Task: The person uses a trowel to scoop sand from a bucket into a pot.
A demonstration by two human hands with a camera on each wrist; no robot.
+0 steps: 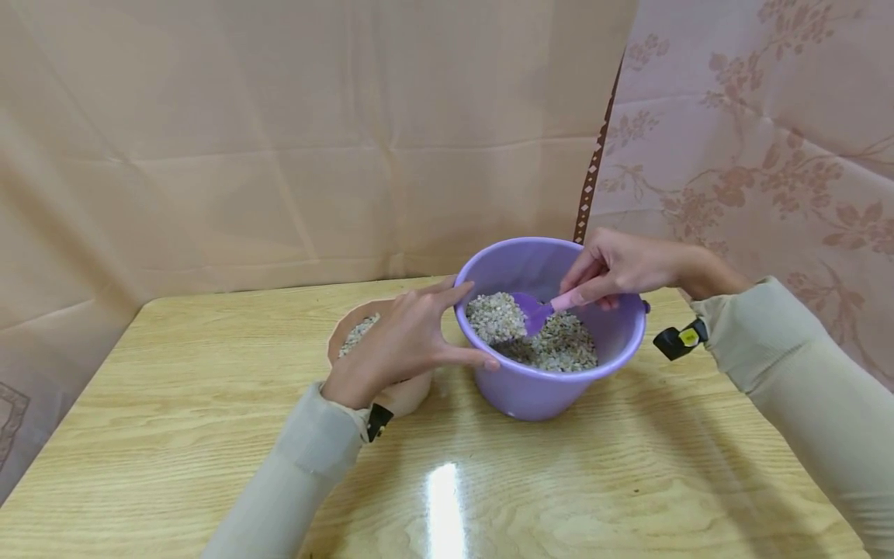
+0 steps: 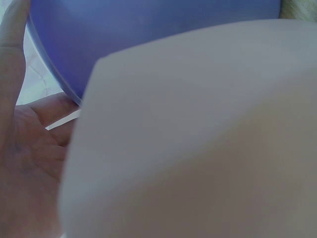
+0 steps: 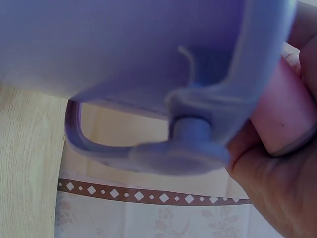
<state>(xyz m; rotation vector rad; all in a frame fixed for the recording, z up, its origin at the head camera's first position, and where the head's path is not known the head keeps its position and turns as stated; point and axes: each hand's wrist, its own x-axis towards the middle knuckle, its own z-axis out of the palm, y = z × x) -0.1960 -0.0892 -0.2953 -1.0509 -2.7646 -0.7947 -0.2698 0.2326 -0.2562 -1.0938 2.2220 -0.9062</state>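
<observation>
A purple bucket [image 1: 538, 388] stands on the table with pale gravel [image 1: 566, 345] inside. My right hand [image 1: 628, 268] grips the pink handle of a small toy shovel [image 1: 534, 312] over the bucket. The shovel's purple blade bears a heap of gravel [image 1: 497, 317] near the left inner wall. My left hand [image 1: 408, 334] rests against the bucket's left rim, with thumb and fingers spread and fairly straight. Partly hidden behind that hand and wrist is a beige pot [image 1: 412, 394], also with gravel in it. In the right wrist view, the pink handle [image 3: 287, 109] shows in my hand.
The wooden table [image 1: 174, 435] has a light reflection near its front. A beige curtain [image 1: 314, 155] hangs behind it, and a flowered cloth [image 1: 761, 140] hangs at the right. The bucket's carrying handle [image 3: 94, 151] hangs by its side peg.
</observation>
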